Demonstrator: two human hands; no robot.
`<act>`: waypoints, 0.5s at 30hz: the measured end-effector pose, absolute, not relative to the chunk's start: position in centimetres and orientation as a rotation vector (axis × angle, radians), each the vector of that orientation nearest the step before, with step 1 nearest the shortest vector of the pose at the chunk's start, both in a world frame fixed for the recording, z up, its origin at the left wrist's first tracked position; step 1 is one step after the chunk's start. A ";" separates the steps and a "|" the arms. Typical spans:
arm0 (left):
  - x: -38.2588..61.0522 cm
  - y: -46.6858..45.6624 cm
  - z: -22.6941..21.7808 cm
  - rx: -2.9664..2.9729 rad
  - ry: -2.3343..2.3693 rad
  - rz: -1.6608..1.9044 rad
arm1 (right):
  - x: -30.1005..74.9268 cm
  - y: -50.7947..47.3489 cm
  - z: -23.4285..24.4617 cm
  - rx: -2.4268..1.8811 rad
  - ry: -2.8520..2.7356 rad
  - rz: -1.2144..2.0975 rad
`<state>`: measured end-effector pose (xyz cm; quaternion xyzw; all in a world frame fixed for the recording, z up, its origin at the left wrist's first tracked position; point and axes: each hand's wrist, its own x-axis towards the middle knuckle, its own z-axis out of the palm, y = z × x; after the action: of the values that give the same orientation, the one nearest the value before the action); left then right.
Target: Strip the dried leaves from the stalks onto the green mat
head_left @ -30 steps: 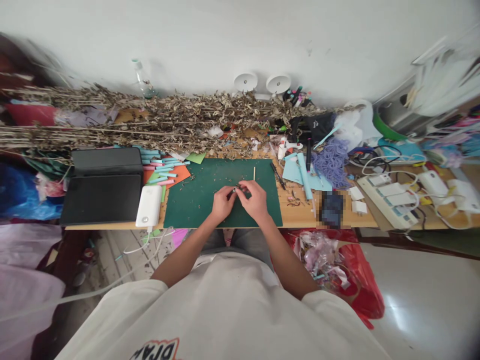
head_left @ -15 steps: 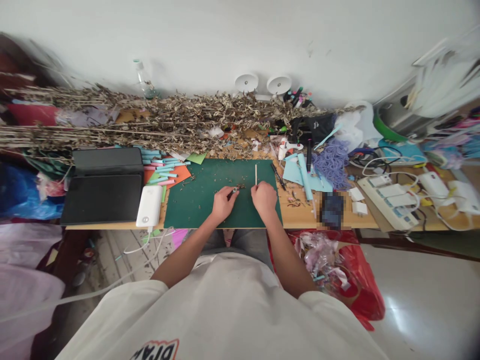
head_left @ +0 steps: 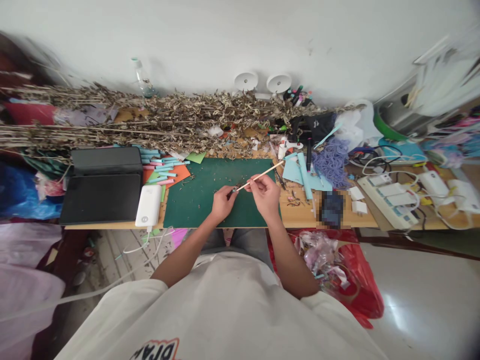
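Over the green cutting mat [head_left: 198,195] both hands work close together. My right hand [head_left: 265,197] pinches a thin pale wooden stick [head_left: 268,170], which slants from upper right down to lower left. Its lower end reaches a small round tube-like piece [head_left: 234,189] with a silvery rim; whether it goes inside, I cannot tell. That piece is held between thumb and forefinger of my left hand [head_left: 223,202], and most of it is hidden by the fingers. Dark crumbs lie on the mat around the hands.
Dried leafy stems [head_left: 210,112] stretch along the back. On the left are a black tablet [head_left: 103,197] and a white power bank [head_left: 149,205]. To the right lie a glue gun [head_left: 288,146], blue paper [head_left: 296,170], purple yarn [head_left: 332,162] and a power strip [head_left: 390,200].
The stick has gone from upright to slanted, its lower end now at the piece in my left hand. My right hand has turned and its fingers have opened out around the stick.
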<state>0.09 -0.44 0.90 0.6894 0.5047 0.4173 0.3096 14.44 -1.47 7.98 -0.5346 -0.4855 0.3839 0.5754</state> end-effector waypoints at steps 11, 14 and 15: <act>0.0 -0.4 0.9 1.855 1.327 1.096 | 13.4 -0.9 8.4 -1.398 -1.579 0.735; 0.0 -0.4 0.6 1.870 1.338 1.088 | 13.2 -0.7 8.2 -1.465 -1.817 0.659; 0.0 -0.4 0.5 1.873 1.339 1.088 | 13.1 -0.6 8.1 -1.483 -1.872 0.643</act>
<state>-0.02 -0.35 0.45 0.7034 0.5026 0.4083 0.2932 13.11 -0.61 8.10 -0.5666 -0.7149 0.2457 0.3279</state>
